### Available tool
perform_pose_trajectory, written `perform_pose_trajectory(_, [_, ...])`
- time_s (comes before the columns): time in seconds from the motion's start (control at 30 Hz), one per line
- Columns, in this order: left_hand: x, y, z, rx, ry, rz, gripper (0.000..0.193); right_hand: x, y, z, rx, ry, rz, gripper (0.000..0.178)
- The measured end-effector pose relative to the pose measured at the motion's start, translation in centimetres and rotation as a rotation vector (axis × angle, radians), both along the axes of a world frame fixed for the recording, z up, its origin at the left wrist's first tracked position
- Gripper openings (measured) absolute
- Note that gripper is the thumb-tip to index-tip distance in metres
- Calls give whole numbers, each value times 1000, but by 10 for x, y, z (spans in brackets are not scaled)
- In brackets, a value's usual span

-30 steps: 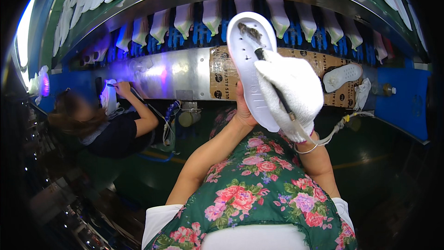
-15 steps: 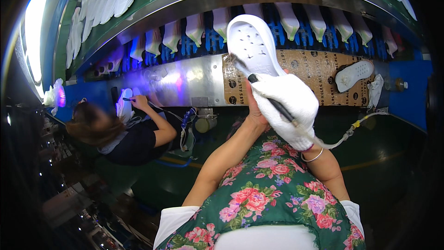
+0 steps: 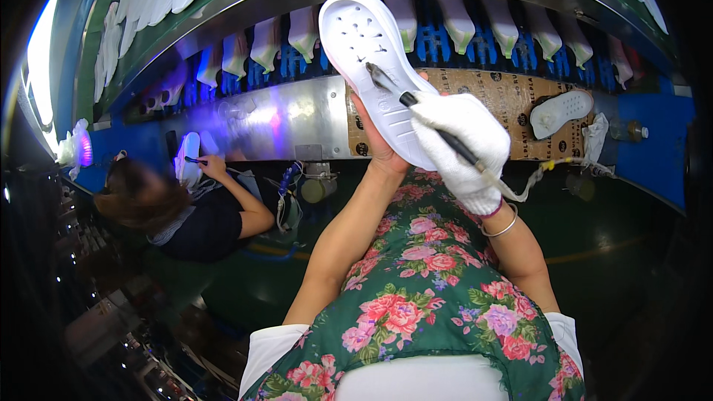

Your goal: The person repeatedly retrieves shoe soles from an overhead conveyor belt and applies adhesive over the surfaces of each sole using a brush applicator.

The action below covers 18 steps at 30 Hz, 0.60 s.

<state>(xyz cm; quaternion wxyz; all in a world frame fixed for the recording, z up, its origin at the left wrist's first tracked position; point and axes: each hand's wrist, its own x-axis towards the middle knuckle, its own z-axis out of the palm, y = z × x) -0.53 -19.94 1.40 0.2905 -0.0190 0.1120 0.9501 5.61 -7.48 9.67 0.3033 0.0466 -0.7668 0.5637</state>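
Note:
My bare left hand (image 3: 384, 147) is closed around the lower edge of a white shoe sole (image 3: 358, 18), raised in front of me with its inner side up. Small holes dot its toe end and grooves cross its heel half. In my right hand (image 3: 469, 141), gloved in white knit, is a black-handled brush (image 3: 407, 98). Its bristles lie on the inner side of the sole, just below the holes. From the back of the handle runs a pale tube (image 3: 526, 187). My left fingers are mostly hidden behind the sole.
Beyond my hands runs a metal ledge (image 3: 319, 119) with printed cardboard (image 3: 512, 93) on it. Another white sole (image 3: 562, 113) lies there, near a crumpled white cloth (image 3: 594, 136) and a bottle (image 3: 628, 131). Shoes (image 3: 453, 18) hang in a row behind. A co-worker (image 3: 200, 208) brushes a sole at left.
The sole has shifted left and away from me, showing more of its heel half. The brush has gone from the sole's left rim onto its inner surface. Both hands keep their hold.

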Motion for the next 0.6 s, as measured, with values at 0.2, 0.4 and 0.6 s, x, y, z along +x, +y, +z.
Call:
perform_pose_trajectory(0.2, [-5,-4,-9,202,110,-247,98,7,-14,2,-21,22,242,24])
perform_pose_trajectory(0.4, [-12,-10,-12,122,-20,-133,104,10,-6,3,298,43,120,28])
perform_pose_trajectory(0.6, [-21,-24,-6,161,61,-198,115,7,2,-5,85,-12,319,24])
